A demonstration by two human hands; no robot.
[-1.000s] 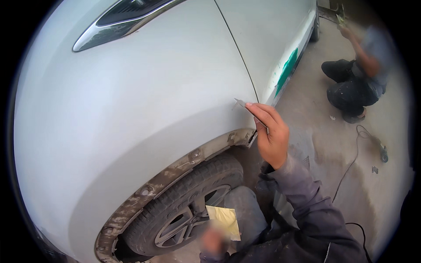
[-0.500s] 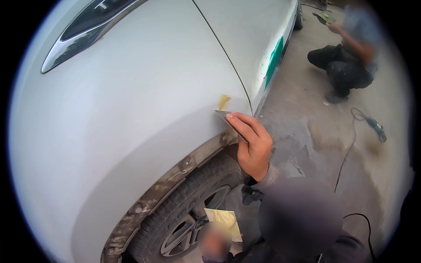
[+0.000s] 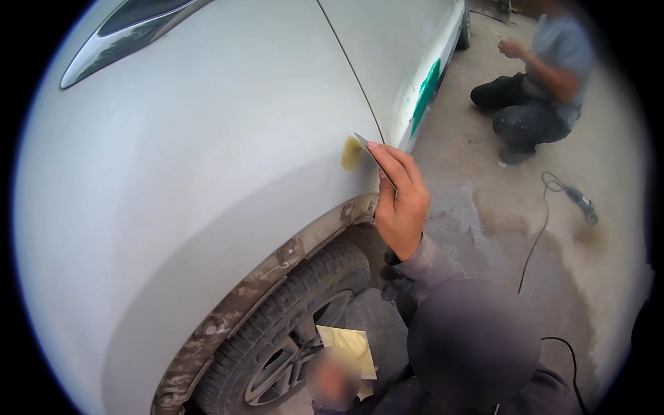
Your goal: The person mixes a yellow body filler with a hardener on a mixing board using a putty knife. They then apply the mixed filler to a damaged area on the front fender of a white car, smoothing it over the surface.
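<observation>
My right hand [image 3: 402, 200] is closed on a thin, flat filler spreader [image 3: 361, 139], pinched between thumb and fingers. The spreader's tip points up and left, at the upper right edge of a yellowish filler patch [image 3: 351, 155]. That patch is a smooth oval on the white car's fender [image 3: 228, 131], above the wheel arch and near the door seam. Low in the picture my left hand [image 3: 333, 379] is blurred, so its fingers cannot be made out. Right beside it is a pale yellow sheet [image 3: 353, 344], in front of the wheel; whether the hand grips it is unclear.
Under the fender are the scuffed wheel-arch edge [image 3: 290, 247] and the tyre [image 3: 290, 311]. Green colouring [image 3: 425, 97] marks the lower door. Another person [image 3: 546, 90] crouches at the upper right. A corded power tool [image 3: 582, 204] lies on the concrete floor [image 3: 477, 173].
The yellowish patch has gone from a small angular smear to a larger smooth oval. The spreader has turned more upright. The other person's flat green item no longer shows.
</observation>
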